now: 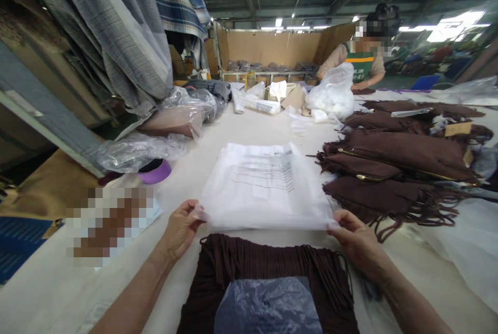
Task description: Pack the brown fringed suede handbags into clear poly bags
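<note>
A white translucent plastic bag (pixel 264 204) with printed lines of text lies flat before me on what looks like a stack of similar bags. My left hand (pixel 185 225) pinches its near left corner. The near right corner is pinched between the thumb and fingers of my right hand (pixel 356 238). Just below, closest to me, a dark brown fringed bag (pixel 198 292) rests on the table. A thin translucent plastic sheet (pixel 268 305) with faint print covers its middle. Both hands are above the fringed bag's far edge, apart from it.
Several brown fringed bags with zippers (pixel 404 152) are piled at right. A purple tape roll (pixel 155 172) and plastic-wrapped goods (pixel 175 116) lie at left, under hanging plaid shirts (pixel 112 28). A white bag of stuffing (pixel 334 93) stands farther back, near a co-worker in a green apron (pixel 360 72).
</note>
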Demonstrator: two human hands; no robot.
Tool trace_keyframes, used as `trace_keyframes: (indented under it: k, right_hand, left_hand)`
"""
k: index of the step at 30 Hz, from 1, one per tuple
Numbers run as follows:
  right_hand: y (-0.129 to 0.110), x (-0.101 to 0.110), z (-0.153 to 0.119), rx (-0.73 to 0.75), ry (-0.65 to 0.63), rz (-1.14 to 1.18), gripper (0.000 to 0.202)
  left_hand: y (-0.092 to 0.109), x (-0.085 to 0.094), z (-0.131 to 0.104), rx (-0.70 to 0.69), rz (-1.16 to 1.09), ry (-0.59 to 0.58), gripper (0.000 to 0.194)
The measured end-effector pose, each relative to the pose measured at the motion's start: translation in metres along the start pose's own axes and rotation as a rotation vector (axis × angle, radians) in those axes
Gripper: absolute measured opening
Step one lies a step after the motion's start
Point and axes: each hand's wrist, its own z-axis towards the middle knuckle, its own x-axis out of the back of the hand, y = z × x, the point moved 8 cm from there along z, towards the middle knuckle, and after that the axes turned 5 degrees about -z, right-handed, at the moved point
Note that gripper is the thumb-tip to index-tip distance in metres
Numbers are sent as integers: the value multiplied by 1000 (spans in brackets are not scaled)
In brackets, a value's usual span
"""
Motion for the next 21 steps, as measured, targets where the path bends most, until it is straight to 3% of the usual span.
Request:
trace_keyframes:
  k: [4, 8, 12, 17, 21]
  right_hand:
    - [-5, 1, -13, 147, -52, -598, 33]
    - [-6, -4, -29, 195, -69, -858, 31]
    - [-4, -1, -41, 172, 29, -911, 27]
    - [9, 11, -57, 27, 136, -848, 29]
    - [20, 20, -73, -151, 203, -642, 30]
  left_hand:
    - [-11, 0, -15, -3, 225, -105, 26]
    - [-6, 2, -30, -181, 654, -131, 29]
    - [-9, 13, -44, -173, 817, 16, 39]
    - [-14, 26, -60, 48, 871, 201, 42]
    - [-18, 37, -73, 224, 856, 347, 40]
